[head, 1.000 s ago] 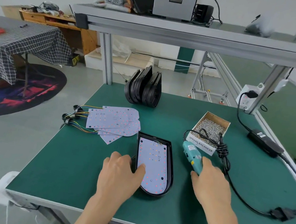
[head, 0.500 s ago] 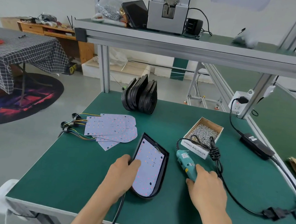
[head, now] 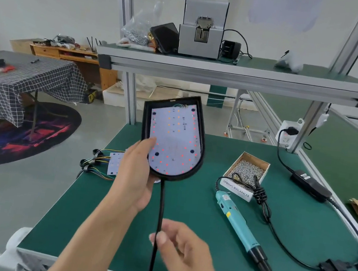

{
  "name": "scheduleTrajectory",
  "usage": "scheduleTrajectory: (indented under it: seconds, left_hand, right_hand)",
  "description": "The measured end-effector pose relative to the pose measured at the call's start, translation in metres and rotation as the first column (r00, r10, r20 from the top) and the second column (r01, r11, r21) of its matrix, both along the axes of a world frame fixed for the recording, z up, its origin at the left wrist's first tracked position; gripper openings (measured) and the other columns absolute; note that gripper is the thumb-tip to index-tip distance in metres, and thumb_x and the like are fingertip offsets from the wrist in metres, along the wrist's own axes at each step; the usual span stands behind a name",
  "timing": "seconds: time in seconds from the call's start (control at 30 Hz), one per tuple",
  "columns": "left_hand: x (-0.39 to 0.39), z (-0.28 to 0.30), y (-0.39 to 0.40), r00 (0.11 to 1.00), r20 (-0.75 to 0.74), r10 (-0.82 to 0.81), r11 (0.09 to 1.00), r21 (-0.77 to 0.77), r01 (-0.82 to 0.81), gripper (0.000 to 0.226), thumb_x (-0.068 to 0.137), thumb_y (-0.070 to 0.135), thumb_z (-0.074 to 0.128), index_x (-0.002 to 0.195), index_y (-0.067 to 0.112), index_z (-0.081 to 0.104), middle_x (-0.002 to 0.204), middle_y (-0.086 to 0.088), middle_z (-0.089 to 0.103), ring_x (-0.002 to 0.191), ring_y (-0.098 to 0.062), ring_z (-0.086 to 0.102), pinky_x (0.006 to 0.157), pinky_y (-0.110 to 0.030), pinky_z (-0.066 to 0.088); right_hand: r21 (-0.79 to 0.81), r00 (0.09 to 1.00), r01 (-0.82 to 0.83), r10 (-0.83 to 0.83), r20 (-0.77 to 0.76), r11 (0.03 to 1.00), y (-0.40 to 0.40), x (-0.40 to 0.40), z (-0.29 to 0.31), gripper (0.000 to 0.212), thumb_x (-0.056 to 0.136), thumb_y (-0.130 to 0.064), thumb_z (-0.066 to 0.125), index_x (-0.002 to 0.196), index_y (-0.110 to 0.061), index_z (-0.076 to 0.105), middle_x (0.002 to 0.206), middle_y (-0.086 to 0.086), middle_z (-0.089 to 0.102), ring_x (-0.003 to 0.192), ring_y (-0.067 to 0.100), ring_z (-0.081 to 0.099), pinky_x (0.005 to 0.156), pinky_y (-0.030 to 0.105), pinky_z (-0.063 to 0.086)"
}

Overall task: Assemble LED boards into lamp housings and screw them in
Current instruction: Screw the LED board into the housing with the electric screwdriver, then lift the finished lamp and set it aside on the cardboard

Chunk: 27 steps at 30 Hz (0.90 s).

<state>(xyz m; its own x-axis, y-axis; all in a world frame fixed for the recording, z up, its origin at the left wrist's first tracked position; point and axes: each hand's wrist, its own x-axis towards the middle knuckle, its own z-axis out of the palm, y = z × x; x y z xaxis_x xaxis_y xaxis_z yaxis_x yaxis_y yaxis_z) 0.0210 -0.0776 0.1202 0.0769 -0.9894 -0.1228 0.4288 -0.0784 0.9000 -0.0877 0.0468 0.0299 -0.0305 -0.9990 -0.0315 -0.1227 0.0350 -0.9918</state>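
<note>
Lamp housing (head: pixel 200 138) now lifted off table in left hand (head: pixel 134 175), right hand (head: pixel 181 249) pinching its cable (head: pixel 159 212), box (head: pixel 245 178) reads "SPRING BALANCER"

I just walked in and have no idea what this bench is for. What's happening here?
A person is putting lamps together. The left hand holds a black lamp housing up off the green table, with an LED board seated inside it. The right hand pinches the housing's black cable hanging below. The teal electric screwdriver lies on the table beside a box of screws, unused for now.
</note>
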Motion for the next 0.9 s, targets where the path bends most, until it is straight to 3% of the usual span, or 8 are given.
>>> scheduleTrajectory:
  seconds: [0.13,0.2,0.37,0.5,0.63,0.7,0.83,0.9]
  left_hand:
    - [0.004,0.029,-0.007,0.99,-0.137,0.034,0.997,-0.065,-0.043,0.022,0.106,0.02,0.052,0.104,0.014,0.073,0.095,0.002,0.081,0.08,-0.013,0.077,0.062,-0.026,0.061]
    - [0.009,0.043,-0.011,0.983,-0.177,0.051,0.993,-0.092,-0.068,0.02,0.105,0.021,0.053,0.108,0.015,0.072,0.098,0.002,0.081,0.078,-0.015,0.076,0.055,-0.024,0.057]
    - [0.023,0.061,-0.012,0.993,-0.12,-0.006,0.984,-0.18,-0.015,0.023,0.107,0.026,0.052,0.108,0.019,0.074,0.104,0.002,0.081,0.082,-0.015,0.077,0.058,-0.028,0.058]
    - [0.027,0.05,-0.002,0.997,-0.04,-0.069,0.988,-0.142,0.063,0.024,0.106,0.026,0.053,0.11,0.014,0.073,0.101,-0.003,0.08,0.079,-0.021,0.071,0.067,-0.037,0.048]
    - [0.004,0.027,0.022,0.987,-0.052,-0.154,0.985,-0.08,0.15,0.036,0.105,0.028,0.054,0.129,0.003,0.064,0.117,-0.013,0.076,0.095,-0.03,0.067,0.068,-0.042,0.049]
    - [-0.009,0.013,0.037,0.973,-0.075,-0.218,0.974,-0.088,0.211,0.034,0.103,0.026,0.054,0.132,0.01,0.064,0.122,-0.004,0.076,0.108,-0.019,0.073,0.08,-0.035,0.06]
    - [-0.026,-0.014,0.06,0.936,-0.027,-0.352,0.934,-0.077,0.349,0.034,0.105,0.026,0.051,0.136,0.017,0.062,0.129,0.003,0.073,0.122,-0.014,0.068,0.112,-0.041,0.044]
    - [-0.03,-0.023,0.064,0.934,-0.01,-0.358,0.932,-0.058,0.356,0.032,0.107,0.024,0.049,0.135,0.017,0.064,0.127,0.003,0.074,0.119,-0.013,0.069,0.111,-0.041,0.045]
  right_hand:
    - [0.001,0.986,-0.094,0.093,-0.139,0.996,0.01,0.004,0.012,0.014,0.08,-0.047,0.071,0.084,-0.034,0.074,0.077,-0.015,0.071,0.06,0.006,0.051,0.063,0.018,0.041]
    - [0.026,0.979,-0.115,0.118,-0.168,0.993,0.014,0.003,0.012,0.016,0.085,-0.042,0.066,0.079,-0.029,0.073,0.072,-0.017,0.071,0.058,0.002,0.054,0.064,0.015,0.041]
    - [-0.004,0.98,0.061,-0.059,0.192,0.998,0.02,-0.024,0.019,0.014,0.087,-0.02,0.072,0.075,-0.012,0.073,0.059,0.02,0.066,0.049,0.022,0.056,0.051,0.024,0.043]
    - [0.047,0.694,0.304,-0.255,0.674,0.952,0.013,-0.054,0.035,0.026,0.088,-0.019,0.06,0.067,-0.011,0.073,0.049,0.017,0.047,0.036,0.024,0.046,0.029,0.02,0.03]
    - [0.169,0.371,0.213,-0.24,0.897,0.962,-0.013,-0.071,0.054,0.026,0.086,-0.033,0.06,0.084,-0.015,0.079,0.059,-0.003,0.053,0.044,0.008,0.054,0.028,0.014,0.032]
    - [0.172,0.264,0.185,-0.218,0.94,0.967,-0.029,-0.074,0.059,0.025,0.09,-0.03,0.06,0.095,-0.012,0.077,0.068,-0.005,0.062,0.051,0.005,0.063,0.031,0.012,0.037]
    - [0.081,0.441,0.168,-0.148,0.885,0.982,-0.057,-0.071,0.065,0.045,0.109,-0.035,0.042,0.114,-0.008,0.077,0.114,0.013,0.077,0.1,0.025,0.076,0.083,0.038,0.062]
    - [0.028,0.508,0.145,-0.099,0.855,0.989,-0.061,-0.068,0.066,0.058,0.111,-0.037,0.036,0.095,-0.011,0.085,0.108,0.013,0.079,0.093,0.024,0.078,0.073,0.037,0.064]
